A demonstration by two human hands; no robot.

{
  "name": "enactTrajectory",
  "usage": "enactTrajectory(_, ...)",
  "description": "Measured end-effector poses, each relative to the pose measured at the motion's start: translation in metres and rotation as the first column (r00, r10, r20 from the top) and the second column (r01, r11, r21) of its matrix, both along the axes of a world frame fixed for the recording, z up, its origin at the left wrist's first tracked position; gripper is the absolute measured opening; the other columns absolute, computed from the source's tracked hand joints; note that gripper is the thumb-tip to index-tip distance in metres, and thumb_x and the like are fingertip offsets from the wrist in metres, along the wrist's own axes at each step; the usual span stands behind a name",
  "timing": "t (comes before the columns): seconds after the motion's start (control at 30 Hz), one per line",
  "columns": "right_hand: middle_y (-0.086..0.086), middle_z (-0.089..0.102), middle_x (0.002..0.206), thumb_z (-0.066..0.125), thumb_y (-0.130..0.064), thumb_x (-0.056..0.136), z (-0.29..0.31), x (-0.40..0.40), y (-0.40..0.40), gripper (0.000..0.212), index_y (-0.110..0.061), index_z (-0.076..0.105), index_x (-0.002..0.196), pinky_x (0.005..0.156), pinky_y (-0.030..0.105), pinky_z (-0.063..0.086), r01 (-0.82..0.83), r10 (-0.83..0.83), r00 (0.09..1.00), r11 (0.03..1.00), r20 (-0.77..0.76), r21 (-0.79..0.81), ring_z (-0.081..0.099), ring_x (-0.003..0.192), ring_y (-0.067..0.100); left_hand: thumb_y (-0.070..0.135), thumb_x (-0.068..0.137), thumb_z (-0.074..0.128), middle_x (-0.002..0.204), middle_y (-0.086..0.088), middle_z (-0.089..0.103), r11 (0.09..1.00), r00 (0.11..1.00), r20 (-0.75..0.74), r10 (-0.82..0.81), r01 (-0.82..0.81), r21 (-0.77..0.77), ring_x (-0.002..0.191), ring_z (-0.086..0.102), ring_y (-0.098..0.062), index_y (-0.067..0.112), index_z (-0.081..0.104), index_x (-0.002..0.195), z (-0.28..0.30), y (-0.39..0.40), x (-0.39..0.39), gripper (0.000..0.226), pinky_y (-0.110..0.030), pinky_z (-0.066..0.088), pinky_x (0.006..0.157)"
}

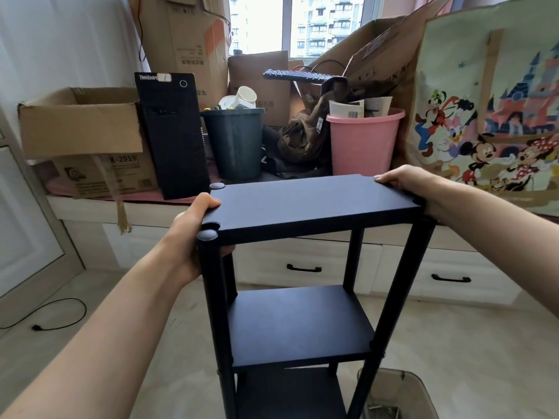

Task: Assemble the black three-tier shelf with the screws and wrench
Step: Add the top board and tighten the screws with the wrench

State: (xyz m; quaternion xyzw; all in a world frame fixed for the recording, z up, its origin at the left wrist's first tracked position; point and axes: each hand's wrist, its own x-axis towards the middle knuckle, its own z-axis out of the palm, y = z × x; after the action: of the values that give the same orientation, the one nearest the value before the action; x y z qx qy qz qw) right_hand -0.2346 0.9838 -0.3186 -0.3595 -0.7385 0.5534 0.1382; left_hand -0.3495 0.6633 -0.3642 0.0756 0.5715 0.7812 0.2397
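Head view: left hand (193, 234) and right hand (405, 184) grip the black shelf (302, 204); computer tower (172, 131) reads "ThinkCentre".

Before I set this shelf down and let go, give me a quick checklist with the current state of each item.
1. Left hand grips the black three-tier shelf at its top panel's edge: ok.
2. Right hand holds the far right corner: ok.
3. All three tiers fitted: ok.
4. Round grey caps on the right-side posts: cannot tell, hidden.
5. Feet resting on the floor: cannot tell, out of view.
6. Screws tight: cannot tell.
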Motion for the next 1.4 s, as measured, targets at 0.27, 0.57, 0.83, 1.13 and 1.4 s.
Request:
enactTrajectory(0.27,0.007,0.063,0.105,0.064,-0.037,0.087,-0.009,-0.004,0.004,0.036,-0.015,0.068,0.115,0.079,0.032,0.038,0.038,-0.041,0.997,0.998,0.059,0.045,0.054,0.09,0.024,0.029,0.094,0.059,0.06,0.001,0.062,0.999,1.0,-0.017,-0.019,0.018,-0.031,0.047,0.059,-0.012,0.012,0.065,0.095,-0.001,-0.002,0.0,0.018,-0.024,0.054,0.048)
enactTrajectory(0.57,-0.004,0.064,0.048,0.059,-0.016,0.095,-0.019,-0.005,0.004,0.021,-0.006,0.062,0.077,0.041,0.014,0.044,-0.002,0.002,0.999,1.0,-0.035,0.017,0.059,0.037,0.006,0.031,0.093,0.06,0.066,-0.001,0.066,0.999,0.999,-0.033,-0.004,0.003,-0.039,0.064,0.061,-0.018,0.011,0.065,0.09,-0.004,0.0,0.001,0.021,-0.036,0.053,0.073)
enactTrajectory(0.83,-0.004,0.066,0.054,0.059,-0.017,0.095,-0.016,-0.007,0.003,0.018,-0.009,0.065,0.081,0.059,0.019,0.043,-0.018,0.02,0.999,0.999,-0.048,0.043,0.059,0.044,0.007,0.028,0.093,0.059,0.059,0.001,0.065,0.999,0.999,-0.033,0.021,-0.022,-0.026,0.052,0.062,-0.014,0.012,0.064,0.086,-0.003,0.001,-0.001,0.018,-0.033,0.055,0.067)
enactTrajectory(1.13,0.0,0.063,0.057,0.062,-0.025,0.093,-0.008,-0.006,0.005,0.018,-0.009,0.065,0.085,0.043,0.02,0.04,0.026,-0.027,1.0,0.996,0.004,0.083,0.055,0.044,0.013,0.029,0.091,0.06,0.063,0.0,0.064,1.0,1.0,-0.014,-0.014,0.013,-0.002,0.059,0.061,-0.016,0.011,0.064,0.089,-0.004,0.0,-0.003,0.018,-0.032,0.055,0.064)
enactTrajectory(1.4,0.001,0.061,0.056,0.063,-0.021,0.091,-0.005,-0.008,0.003,0.018,-0.008,0.062,0.079,0.032,0.012,0.033,0.031,-0.032,1.0,0.993,0.0,0.114,0.054,0.037,0.01,0.028,0.091,0.061,0.067,-0.001,0.061,1.0,1.0,0.001,-0.01,0.01,-0.011,0.061,0.058,-0.017,0.011,0.064,0.089,-0.002,-0.001,-0.003,0.017,-0.032,0.053,0.064)
